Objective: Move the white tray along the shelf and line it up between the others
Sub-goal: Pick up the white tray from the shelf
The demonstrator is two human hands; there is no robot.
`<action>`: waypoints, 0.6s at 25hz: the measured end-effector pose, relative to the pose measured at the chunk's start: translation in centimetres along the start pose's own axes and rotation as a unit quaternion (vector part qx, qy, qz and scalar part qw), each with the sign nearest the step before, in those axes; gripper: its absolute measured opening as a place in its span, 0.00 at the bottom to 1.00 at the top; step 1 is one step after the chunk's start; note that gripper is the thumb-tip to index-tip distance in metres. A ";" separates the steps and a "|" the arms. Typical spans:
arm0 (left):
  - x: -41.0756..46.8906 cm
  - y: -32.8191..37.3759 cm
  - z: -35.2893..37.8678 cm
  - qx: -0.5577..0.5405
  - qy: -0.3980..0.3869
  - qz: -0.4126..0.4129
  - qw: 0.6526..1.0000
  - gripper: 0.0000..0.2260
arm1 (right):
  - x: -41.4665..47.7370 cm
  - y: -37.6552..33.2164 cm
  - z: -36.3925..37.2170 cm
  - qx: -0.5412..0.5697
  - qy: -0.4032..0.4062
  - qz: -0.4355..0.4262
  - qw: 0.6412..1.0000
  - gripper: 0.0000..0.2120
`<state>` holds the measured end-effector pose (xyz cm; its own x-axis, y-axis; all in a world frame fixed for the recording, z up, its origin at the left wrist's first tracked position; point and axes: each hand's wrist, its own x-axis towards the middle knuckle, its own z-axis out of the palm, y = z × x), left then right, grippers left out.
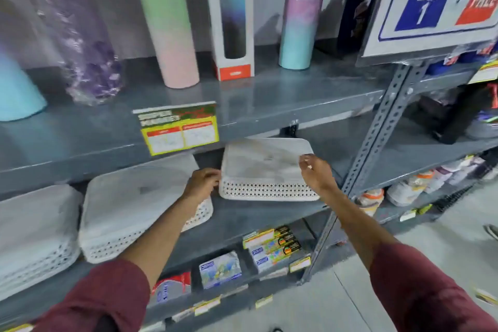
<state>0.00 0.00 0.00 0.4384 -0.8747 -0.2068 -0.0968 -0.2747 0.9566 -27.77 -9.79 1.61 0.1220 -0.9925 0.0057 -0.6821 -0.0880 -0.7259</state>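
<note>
A white perforated tray (265,170) lies upside down on the grey middle shelf (256,213), near the shelf's right end. My left hand (202,183) grips its left edge and my right hand (316,172) holds its right edge. Two more white trays lie to the left on the same shelf: one right beside my left arm (126,205), another at the far left (32,232). A gap separates the held tray from the nearest one.
A perforated metal upright (377,143) stands just right of the tray. The upper shelf (242,105) overhangs with several tall bottles and a yellow price tag (179,132). A promotion sign (436,0) hangs at top right. Boxed goods sit on the shelf below.
</note>
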 end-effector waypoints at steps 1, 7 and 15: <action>1.5 0.2 1.2 -0.013 0.023 -0.011 1.000 0.08 | 2.1 1.4 -0.5 -0.006 -0.002 0.036 0.999 0.20; 8.6 -0.3 6.4 0.110 0.058 -0.109 0.986 0.18 | 9.1 5.8 -1.3 0.126 -0.149 0.251 0.948 0.21; 8.9 -0.6 6.3 -0.111 0.140 -0.081 0.981 0.08 | 10.9 5.2 -2.0 0.210 -0.013 0.125 0.970 0.23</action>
<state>-1.73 -10.11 -3.71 0.6624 -0.6747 -0.3256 0.1780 -0.2805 0.9432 -31.44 -21.19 -0.77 0.0131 -0.9754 -0.2199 -0.3391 0.2025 -0.9187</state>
